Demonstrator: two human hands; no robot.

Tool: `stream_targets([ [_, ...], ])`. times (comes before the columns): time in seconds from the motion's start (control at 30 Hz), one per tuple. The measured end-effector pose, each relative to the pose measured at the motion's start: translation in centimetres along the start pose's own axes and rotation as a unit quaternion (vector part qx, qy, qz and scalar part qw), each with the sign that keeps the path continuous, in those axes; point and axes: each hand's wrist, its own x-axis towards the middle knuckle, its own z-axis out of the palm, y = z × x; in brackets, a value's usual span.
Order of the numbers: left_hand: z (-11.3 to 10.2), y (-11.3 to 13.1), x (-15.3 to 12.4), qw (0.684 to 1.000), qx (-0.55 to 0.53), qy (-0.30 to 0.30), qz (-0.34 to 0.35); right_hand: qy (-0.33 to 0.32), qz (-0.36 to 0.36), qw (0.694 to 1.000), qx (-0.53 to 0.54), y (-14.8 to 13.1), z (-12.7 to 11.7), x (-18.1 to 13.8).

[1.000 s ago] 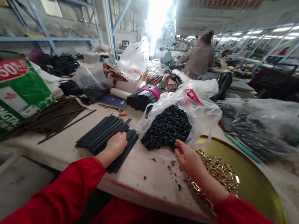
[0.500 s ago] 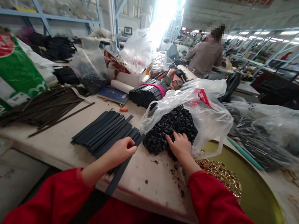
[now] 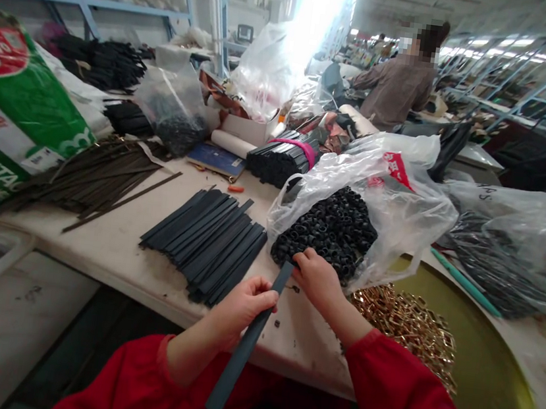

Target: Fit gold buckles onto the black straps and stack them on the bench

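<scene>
My left hand (image 3: pixel 251 305) grips a flat dark strap (image 3: pixel 245 354) that slants from my lap up toward the pile of loops. At the strap's upper end, my right hand (image 3: pixel 318 280) is closed, its fingertips pinching a small black loop, mostly hidden by the fingers. Many similar black loops (image 3: pixel 334 228) spill from an open clear plastic bag (image 3: pixel 412 202) just behind that hand. Left of my hands lies a row of dark straps (image 3: pixel 204 239), side by side on the table (image 3: pixel 144 281).
To the right, a round gold tray (image 3: pixel 497 365) holds a heap of gold metal buckles (image 3: pixel 407 330). Brown strips (image 3: pixel 111 181) lie beside a green bag (image 3: pixel 14 126) at left. Behind are a tied strap bundle (image 3: pixel 278 162), a blue booklet (image 3: pixel 216 160) and a co-worker (image 3: pixel 397 87).
My left hand has lifted the strap away from the row and moved right. The right hand has drawn back from the loop pile toward me, to the strap's end.
</scene>
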Motion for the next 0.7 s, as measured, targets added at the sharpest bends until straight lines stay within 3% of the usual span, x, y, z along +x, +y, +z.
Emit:
stream_targets([
  [0.23,0.2,-0.5,-0.8,0.999,-0.021,-0.02,-0.028,-0.034,0.012,0.999,-0.02,0.3,0.9,-1.3],
  [0.33,0.6,-1.1,-1.0,0.998,-0.036,-0.022,-0.039,-0.017,0.004,0.999,-0.036,0.3,0.9,-2.3],
  [0.53,1.2,-2.9,-0.9,0.997,0.062,0.027,0.03,0.005,0.003,0.998,-0.067,0.3,1.1,-3.3],
  [0.7,1.5,-3.5,-1.1,0.993,0.116,0.006,0.025,0.036,-0.001,0.999,-0.034,0.9,0.9,-4.2],
])
